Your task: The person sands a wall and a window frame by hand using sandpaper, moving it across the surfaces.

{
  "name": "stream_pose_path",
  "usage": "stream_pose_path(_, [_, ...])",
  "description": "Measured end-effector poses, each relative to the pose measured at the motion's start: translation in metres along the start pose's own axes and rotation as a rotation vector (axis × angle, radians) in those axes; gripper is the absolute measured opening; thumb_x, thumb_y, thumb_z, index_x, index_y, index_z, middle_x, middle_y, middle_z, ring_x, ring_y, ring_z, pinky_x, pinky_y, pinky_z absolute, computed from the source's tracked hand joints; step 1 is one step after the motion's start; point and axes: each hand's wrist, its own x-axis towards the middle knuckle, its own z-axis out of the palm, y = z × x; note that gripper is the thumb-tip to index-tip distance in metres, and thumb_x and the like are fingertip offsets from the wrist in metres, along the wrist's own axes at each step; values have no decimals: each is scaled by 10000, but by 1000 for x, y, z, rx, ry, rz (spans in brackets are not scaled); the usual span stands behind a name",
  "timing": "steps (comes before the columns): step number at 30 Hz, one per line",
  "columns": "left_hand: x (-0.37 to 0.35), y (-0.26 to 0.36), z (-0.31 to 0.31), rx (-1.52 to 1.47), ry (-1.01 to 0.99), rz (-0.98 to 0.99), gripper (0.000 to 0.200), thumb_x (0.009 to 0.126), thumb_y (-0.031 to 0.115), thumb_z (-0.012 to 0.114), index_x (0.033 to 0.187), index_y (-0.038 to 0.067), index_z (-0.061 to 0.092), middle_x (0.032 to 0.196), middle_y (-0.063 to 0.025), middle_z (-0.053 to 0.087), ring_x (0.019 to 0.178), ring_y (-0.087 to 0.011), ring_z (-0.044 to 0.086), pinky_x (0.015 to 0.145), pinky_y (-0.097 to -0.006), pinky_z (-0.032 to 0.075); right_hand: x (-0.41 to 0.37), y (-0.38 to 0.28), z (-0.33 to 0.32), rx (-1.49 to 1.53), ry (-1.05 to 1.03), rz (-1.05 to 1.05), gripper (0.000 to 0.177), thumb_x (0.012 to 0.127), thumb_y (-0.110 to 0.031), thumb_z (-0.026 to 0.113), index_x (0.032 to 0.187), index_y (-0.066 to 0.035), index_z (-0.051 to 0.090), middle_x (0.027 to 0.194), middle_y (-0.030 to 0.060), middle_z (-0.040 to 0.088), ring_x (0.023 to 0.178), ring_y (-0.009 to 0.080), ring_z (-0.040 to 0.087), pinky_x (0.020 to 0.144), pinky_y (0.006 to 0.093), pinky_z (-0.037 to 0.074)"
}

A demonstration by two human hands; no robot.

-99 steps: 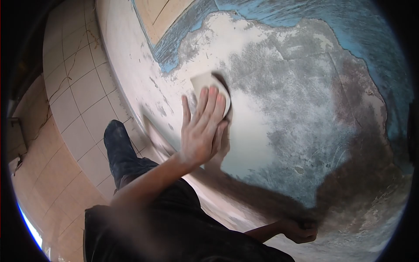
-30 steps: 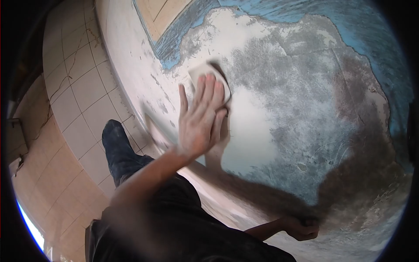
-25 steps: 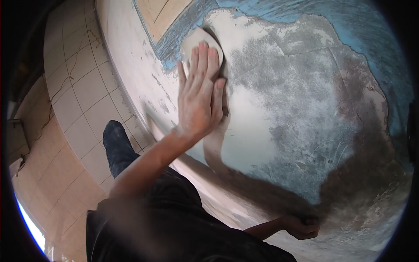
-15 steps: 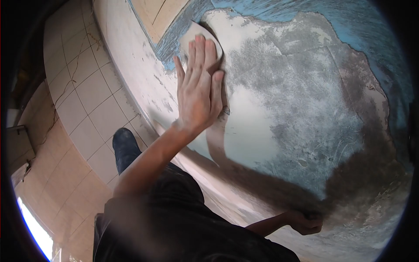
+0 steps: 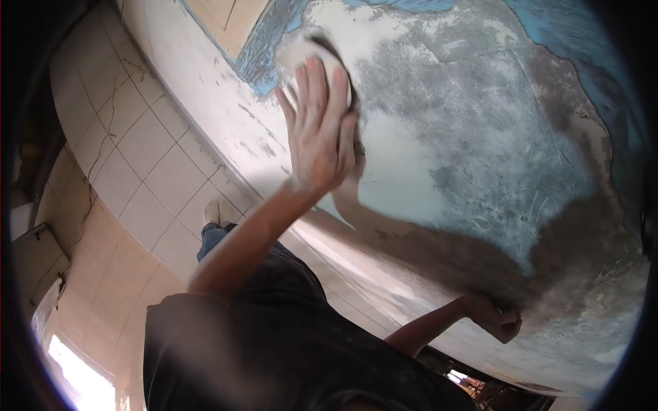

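Note:
My left hand lies with its fingers extended over a pale sheet of sandpaper and holds it flat against the wall. The sheet's far edge lifts a little and looks blurred. Under and around it the wall has a smooth whitish patch beside rough grey plaster. Lower right, my right hand is curled closed close to the shaded part of the wall. Its fingers are dark, and anything inside them is hidden.
Blue paint borders the bare patch along the top and right. A beige panel meets the paint at upper left. Floor tiles run along the wall's base, with a thin cord across them. One foot stands near the wall.
The whole view has shifted slightly. My left hand and the sandpaper have moved a short way down the wall. My right hand has moved a little up and right in view, still closed.

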Motion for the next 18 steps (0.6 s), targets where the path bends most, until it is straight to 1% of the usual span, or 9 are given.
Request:
stream_pose_path(2, [-28,4,-6,45,-154,32,505,982,249,279,1407,-22,249,1460,-284,165,1365,-440,106,1053,-601,-7,-3,-9,4,20,7,-24,252,833,-206,495,938,7,409,805,83,455,659,161,447,569,282,418])
stream_pose_path(3, [-30,1,-9,94,-209,33,505,977,244,296,1411,-10,251,1460,-284,164,1365,-441,108,1045,-614,-18,-4,-13,6,32,9,-38,235,827,-198,487,929,-4,404,798,76,449,677,160,439,591,287,414])
stream_pose_path(6, [-3,-4,-5,58,-30,38,502,943,249,391,1410,80,319,1454,-238,239,1364,-398,180,1039,-633,-16,-5,-15,4,92,-34,-25,263,854,-220,474,966,-1,382,807,74,441,680,159,425,613,287,414])
stream_pose_path(7, [12,-3,-6,62,17,34,511,943,247,385,1410,56,308,1457,-234,236,1364,-396,180,1038,-634,-16,-6,-14,5,106,-33,-27,260,857,-220,473,964,0,384,805,75,442,678,159,423,614,287,415])
stream_pose_path(10, [17,5,1,-43,86,7,516,942,233,378,1404,17,299,1459,-230,234,1367,-388,178,1040,-631,-14,-3,-11,3,130,-38,-34,256,865,-220,470,965,1,388,800,77,443,674,159,420,616,288,415])
stream_pose_path(11, [7,7,1,-39,46,-10,520,940,223,376,1397,-12,292,1454,-211,261,1367,-368,197,1037,-638,-16,-4,-11,3,124,-41,-33,256,867,-218,469,969,2,388,798,78,443,674,160,420,616,289,415])
stream_pose_path(14, [-21,5,-4,21,-80,41,509,938,215,376,1392,-6,304,1446,-183,298,1365,-339,224,1030,-653,-16,-6,-12,1,101,-37,0,254,872,-217,466,980,0,393,796,80,443,675,162,424,612,291,417])
stream_pose_path(15, [-15,1,-4,41,-55,48,497,939,213,375,1386,2,321,1442,-161,320,1358,-321,251,1022,-665,-19,-5,-12,1,94,-38,8,253,873,-218,466,983,-1,396,795,81,443,675,162,426,610,291,417])
stream_pose_path(18, [26,-6,-2,45,89,21,493,937,213,385,1385,15,333,1443,-161,317,1357,-323,255,1021,-665,-24,-6,-12,1,126,-45,2,255,876,-222,468,993,-4,406,803,84,452,678,162,435,607,290,419])
